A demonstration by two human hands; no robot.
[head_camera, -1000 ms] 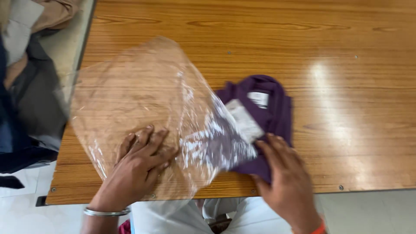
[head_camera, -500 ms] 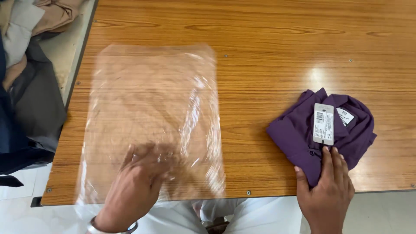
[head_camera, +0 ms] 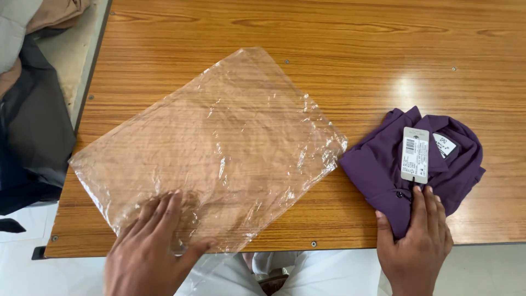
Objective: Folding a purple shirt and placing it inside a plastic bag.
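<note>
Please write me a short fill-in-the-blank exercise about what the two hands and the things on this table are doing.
1. The left hand lies flat on a clear ____ bag.
2. The right hand rests on a folded shirt coloured ____.
3. A white ____ lies on the shirt.
4. Both things lie on a ____ table.

Missing words: plastic; purple; tag; wooden

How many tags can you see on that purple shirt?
2: a hanging paper tag lying on the folded purple shirt, just above the right hand, and a sewn label inside the collar. Folds may hide others.
</note>
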